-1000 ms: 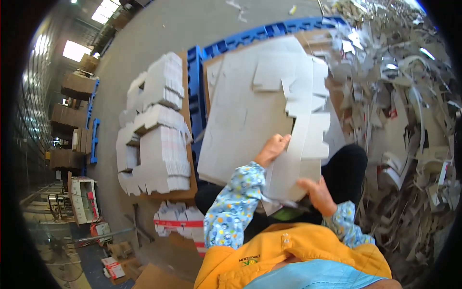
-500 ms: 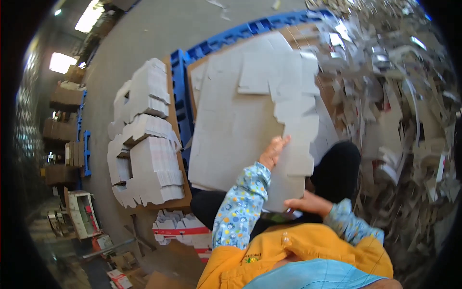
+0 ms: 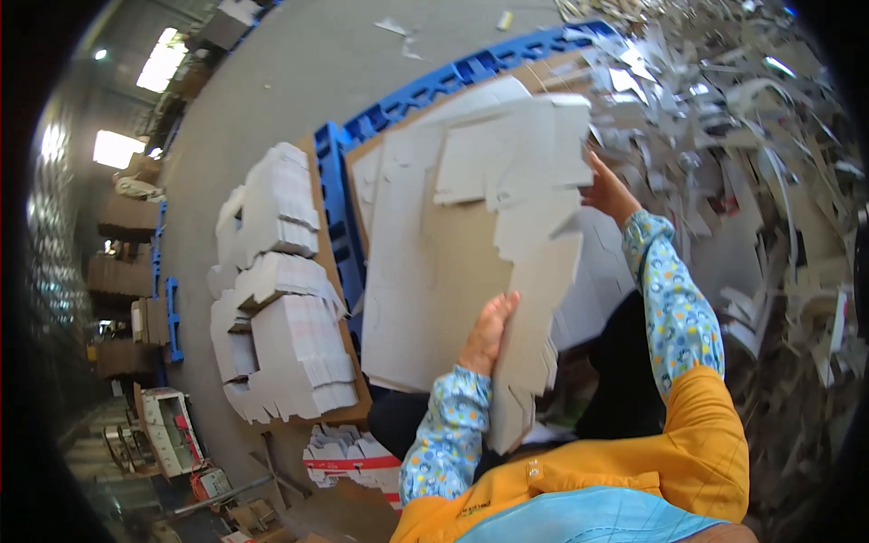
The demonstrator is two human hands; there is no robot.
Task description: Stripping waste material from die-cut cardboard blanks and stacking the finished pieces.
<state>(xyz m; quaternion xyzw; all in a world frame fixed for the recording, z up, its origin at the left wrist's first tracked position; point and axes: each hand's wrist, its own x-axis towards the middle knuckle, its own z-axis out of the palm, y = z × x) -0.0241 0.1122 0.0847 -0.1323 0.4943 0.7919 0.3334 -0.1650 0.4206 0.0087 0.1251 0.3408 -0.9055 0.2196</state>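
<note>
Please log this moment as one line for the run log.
left hand: grips grey die-cut cardboard sheet | right hand: holds its far edge | below: blue plastic pallet

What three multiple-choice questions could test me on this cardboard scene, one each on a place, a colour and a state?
1. Where does the stack of cut white blanks lie?
A. left of the pallet
B. on the scrap heap
C. in the person's lap

2. What colour is the pallet?
A. red
B. blue
C. green

3. How is the cardboard sheet held?
A. flat on the floor
B. by one hand only
C. lifted by both hands

Answers:
1 A, the stack sits beside the pallet's left edge.
2 B, its rim shows blue.
3 C, the left hand grips its lower edge and the right hand its far side.
</note>
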